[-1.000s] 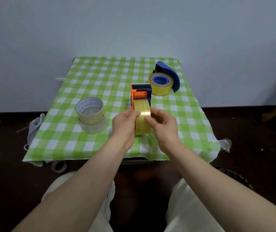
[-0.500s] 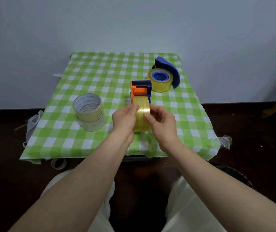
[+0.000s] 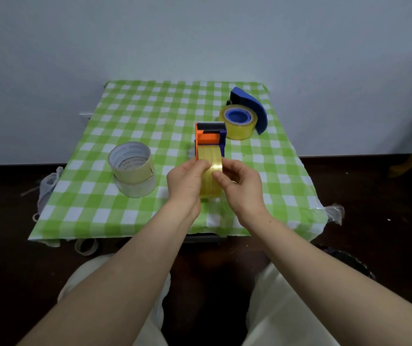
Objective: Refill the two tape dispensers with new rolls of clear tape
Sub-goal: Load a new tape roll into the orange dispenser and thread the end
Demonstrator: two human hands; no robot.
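Observation:
An orange and blue tape dispenser [image 3: 209, 138] stands upright at the middle of the table with a yellowish clear tape roll [image 3: 210, 163] mounted in it. My left hand [image 3: 186, 182] grips the roll's left side, thumb on its face. My right hand [image 3: 241, 186] holds the right side, thumb and forefinger pinching the tape surface. A second, blue dispenser [image 3: 251, 108] lies at the back right with a tape roll [image 3: 238, 122] on its blue hub. Two spare rolls [image 3: 132, 168] are stacked at the left.
The small table carries a green and white checked cloth [image 3: 150, 116] and stands against a pale wall. An empty tape core [image 3: 86, 245] lies on the dark floor under the table's front left edge. A plastic bag [image 3: 47, 186] hangs at the left side.
Both hands stay on the roll in the orange dispenser. My right thumb and forefinger have shifted slightly on the tape's face. The camera has tilted a little.

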